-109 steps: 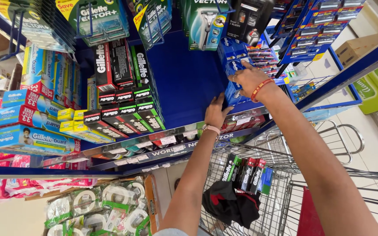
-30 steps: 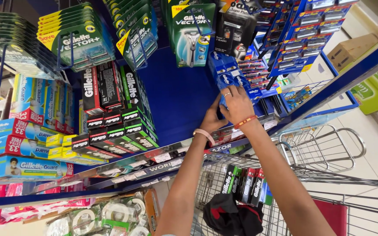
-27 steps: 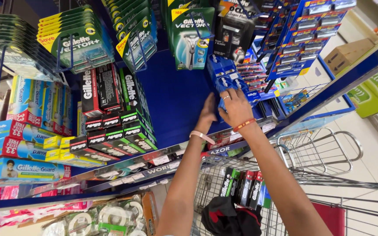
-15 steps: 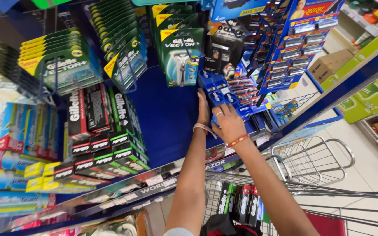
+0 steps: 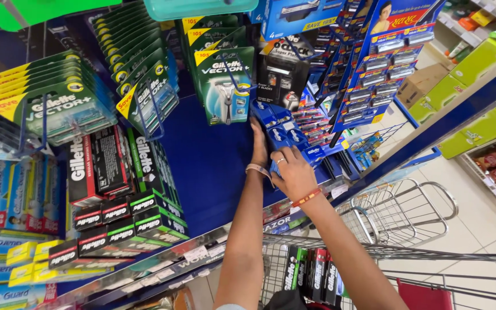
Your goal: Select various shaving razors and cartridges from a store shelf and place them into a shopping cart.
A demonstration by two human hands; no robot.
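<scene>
Both my arms reach up to a row of small blue razor packs (image 5: 283, 136) hanging on a peg of the blue shelf wall. My left hand (image 5: 258, 144), a pale band on its wrist, lies flat with straight fingers against the left side of the row. My right hand (image 5: 294, 173), with a ring and an orange wrist thread, has its fingers curled around the front packs. Just above hang a green razor pack (image 5: 223, 86) and a black blade box (image 5: 281, 77).
Black and green blade boxes (image 5: 127, 215) are stacked on the shelf at the left. Below my arms is a wire shopping cart (image 5: 397, 221) holding several dark razor packs (image 5: 311, 272). More blue and red packs (image 5: 374, 63) hang at the right, by an aisle with green boxes (image 5: 477, 123).
My view has tilted upward and nearer to the shelf. Both hands stay at the blue packs, with the left hand now stretched higher along the row.
</scene>
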